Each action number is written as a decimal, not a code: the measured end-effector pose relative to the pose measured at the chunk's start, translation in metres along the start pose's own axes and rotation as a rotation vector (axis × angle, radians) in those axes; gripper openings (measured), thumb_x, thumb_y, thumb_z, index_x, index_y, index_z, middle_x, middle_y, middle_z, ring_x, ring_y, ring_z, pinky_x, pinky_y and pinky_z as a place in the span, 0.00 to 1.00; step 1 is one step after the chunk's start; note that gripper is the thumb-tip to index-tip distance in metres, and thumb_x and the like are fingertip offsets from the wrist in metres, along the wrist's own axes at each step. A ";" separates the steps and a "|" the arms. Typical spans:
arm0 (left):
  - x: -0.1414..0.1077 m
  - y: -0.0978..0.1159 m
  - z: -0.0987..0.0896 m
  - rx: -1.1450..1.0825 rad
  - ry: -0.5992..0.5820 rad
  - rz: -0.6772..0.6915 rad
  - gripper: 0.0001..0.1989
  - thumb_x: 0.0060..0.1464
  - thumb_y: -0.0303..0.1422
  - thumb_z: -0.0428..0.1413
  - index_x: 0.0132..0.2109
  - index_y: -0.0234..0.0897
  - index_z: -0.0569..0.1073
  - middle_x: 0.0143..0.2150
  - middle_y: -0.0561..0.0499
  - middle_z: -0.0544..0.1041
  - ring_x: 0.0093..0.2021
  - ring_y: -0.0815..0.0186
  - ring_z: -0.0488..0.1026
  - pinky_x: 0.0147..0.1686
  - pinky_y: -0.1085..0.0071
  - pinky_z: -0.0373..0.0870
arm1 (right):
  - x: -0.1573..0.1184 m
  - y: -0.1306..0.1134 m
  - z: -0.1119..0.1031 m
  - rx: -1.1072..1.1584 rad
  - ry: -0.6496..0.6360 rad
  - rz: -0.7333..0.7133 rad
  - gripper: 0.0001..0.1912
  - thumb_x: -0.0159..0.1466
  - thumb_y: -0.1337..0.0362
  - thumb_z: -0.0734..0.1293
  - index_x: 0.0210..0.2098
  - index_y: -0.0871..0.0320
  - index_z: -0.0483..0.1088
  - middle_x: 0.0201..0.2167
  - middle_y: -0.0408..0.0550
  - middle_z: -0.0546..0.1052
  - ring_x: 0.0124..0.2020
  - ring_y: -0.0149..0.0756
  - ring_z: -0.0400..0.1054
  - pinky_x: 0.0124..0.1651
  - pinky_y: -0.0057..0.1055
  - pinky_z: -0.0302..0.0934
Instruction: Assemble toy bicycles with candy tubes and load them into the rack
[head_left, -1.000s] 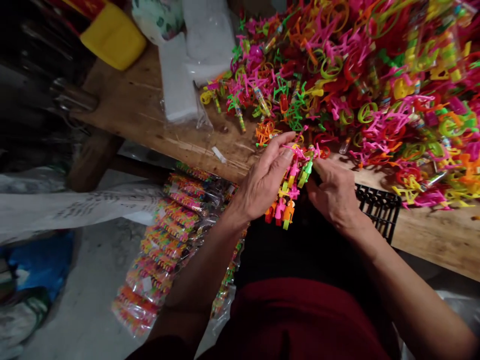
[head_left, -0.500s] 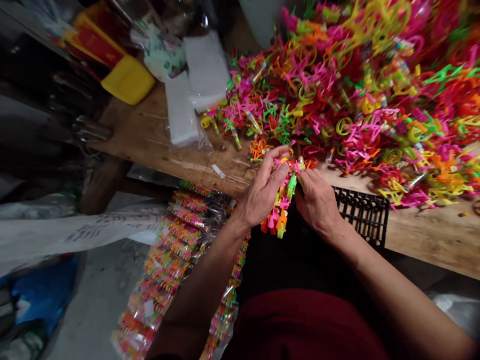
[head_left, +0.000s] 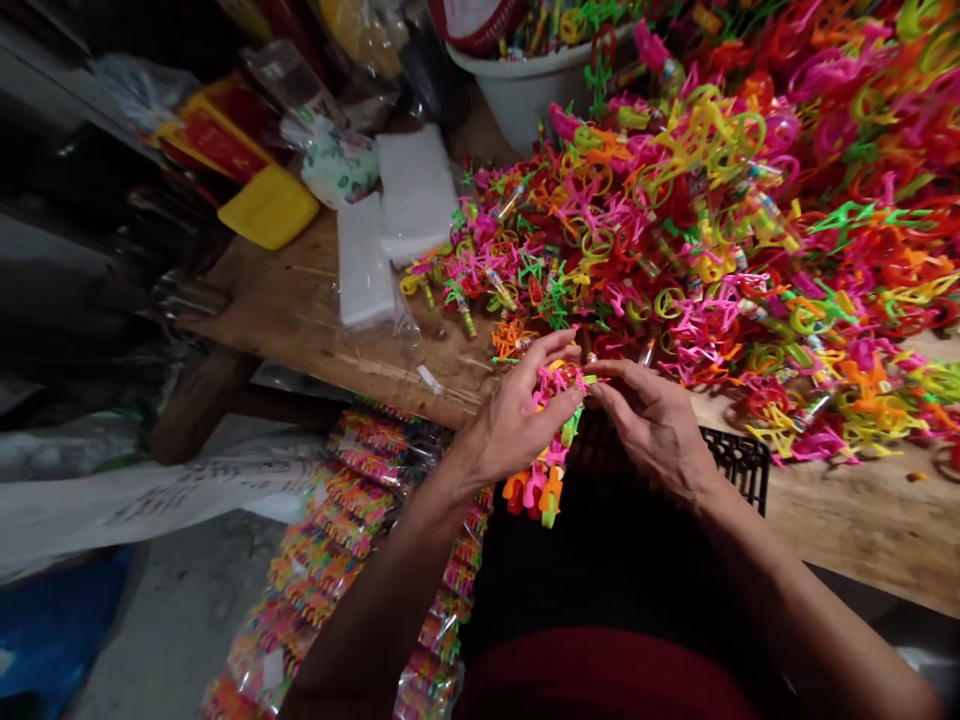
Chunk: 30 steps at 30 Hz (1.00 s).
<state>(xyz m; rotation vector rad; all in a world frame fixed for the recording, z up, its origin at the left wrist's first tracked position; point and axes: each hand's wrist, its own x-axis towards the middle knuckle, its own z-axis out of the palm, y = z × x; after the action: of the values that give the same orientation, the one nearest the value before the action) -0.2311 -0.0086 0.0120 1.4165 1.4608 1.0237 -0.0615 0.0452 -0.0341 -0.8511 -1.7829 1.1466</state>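
My left hand (head_left: 525, 418) is closed round a bundle of small bright plastic toys (head_left: 538, 490), stacked in rows of pink, orange, red and green, which hangs down past the table's front edge. The thumb lies across the bundle's upper part. To its right, my right hand (head_left: 664, 435) pinches a tiny yellow-green plastic piece (head_left: 591, 379) between thumb and forefinger, at the bundle's upper end. Whether that piece is joined to the bundle I cannot tell. Partly behind my right wrist is a black slotted plastic rack (head_left: 742, 468).
A big heap of loose plastic toys (head_left: 675, 240) covers the wooden table (head_left: 277, 320). Behind stands a white bucket (head_left: 517, 100) with more toys. Clear plastic bags (head_left: 367, 260) lie at left, near a yellow scoop-like object (head_left: 268, 207). Packed toy bags (head_left: 300, 575) hang or lie below.
The view has shifted, so the table appears lower and the bucket shows. My right hand has drawn slightly away from the bundle, its fingers straighter and pinching at the upper end.
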 end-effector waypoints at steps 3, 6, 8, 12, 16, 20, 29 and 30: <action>0.000 0.001 -0.003 -0.068 -0.025 0.003 0.30 0.60 0.35 0.59 0.67 0.40 0.62 0.69 0.39 0.67 0.70 0.53 0.65 0.69 0.50 0.63 | 0.004 0.003 0.002 0.121 -0.022 0.102 0.10 0.68 0.60 0.67 0.43 0.55 0.80 0.38 0.47 0.83 0.37 0.35 0.77 0.42 0.32 0.71; 0.003 0.003 -0.015 -0.204 -0.095 -0.074 0.27 0.64 0.38 0.57 0.67 0.41 0.64 0.69 0.40 0.69 0.68 0.53 0.68 0.65 0.53 0.68 | 0.004 0.001 0.002 0.132 -0.039 0.138 0.11 0.68 0.59 0.66 0.42 0.56 0.80 0.35 0.48 0.82 0.36 0.35 0.76 0.39 0.31 0.70; 0.006 0.003 -0.024 -0.219 -0.141 -0.116 0.22 0.67 0.39 0.54 0.64 0.39 0.69 0.65 0.41 0.74 0.65 0.53 0.72 0.63 0.55 0.70 | 0.005 -0.001 0.003 0.136 -0.029 0.167 0.12 0.67 0.58 0.67 0.42 0.56 0.80 0.32 0.47 0.80 0.32 0.33 0.74 0.36 0.30 0.69; 0.013 -0.004 -0.026 -0.023 -0.125 -0.034 0.19 0.69 0.40 0.49 0.55 0.37 0.78 0.58 0.44 0.80 0.58 0.57 0.76 0.61 0.59 0.71 | 0.011 -0.002 0.008 0.152 0.009 0.232 0.11 0.65 0.58 0.67 0.40 0.59 0.76 0.27 0.44 0.76 0.25 0.30 0.69 0.29 0.27 0.64; 0.017 -0.015 -0.015 0.065 -0.053 0.124 0.20 0.70 0.40 0.45 0.56 0.39 0.78 0.57 0.48 0.81 0.58 0.59 0.76 0.64 0.59 0.66 | 0.023 -0.002 0.007 0.038 -0.045 0.268 0.10 0.62 0.58 0.68 0.34 0.59 0.74 0.23 0.41 0.71 0.22 0.27 0.61 0.25 0.25 0.55; 0.017 -0.023 -0.017 -0.147 -0.084 0.161 0.22 0.69 0.42 0.45 0.55 0.40 0.79 0.58 0.47 0.80 0.60 0.57 0.76 0.63 0.59 0.68 | 0.028 -0.011 -0.012 -0.065 -0.154 0.301 0.13 0.63 0.56 0.66 0.34 0.59 0.76 0.21 0.40 0.70 0.20 0.26 0.58 0.24 0.26 0.52; 0.016 0.007 -0.011 0.123 -0.087 0.189 0.14 0.56 0.33 0.61 0.49 0.36 0.80 0.51 0.46 0.82 0.51 0.61 0.79 0.54 0.64 0.73 | 0.012 -0.018 -0.026 -0.830 -0.053 0.030 0.13 0.69 0.62 0.61 0.42 0.58 0.78 0.39 0.53 0.79 0.31 0.35 0.70 0.31 0.30 0.55; 0.017 0.008 -0.009 0.164 -0.082 0.197 0.10 0.56 0.31 0.59 0.45 0.36 0.81 0.48 0.46 0.83 0.48 0.62 0.79 0.53 0.64 0.73 | 0.012 -0.017 -0.020 -0.929 -0.101 0.016 0.14 0.70 0.63 0.61 0.43 0.57 0.78 0.40 0.53 0.78 0.31 0.34 0.69 0.29 0.29 0.51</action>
<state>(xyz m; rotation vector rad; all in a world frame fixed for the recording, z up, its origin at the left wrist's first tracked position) -0.2374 0.0086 0.0221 1.7278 1.3922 0.9702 -0.0498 0.0568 -0.0105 -1.3324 -2.4161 0.3092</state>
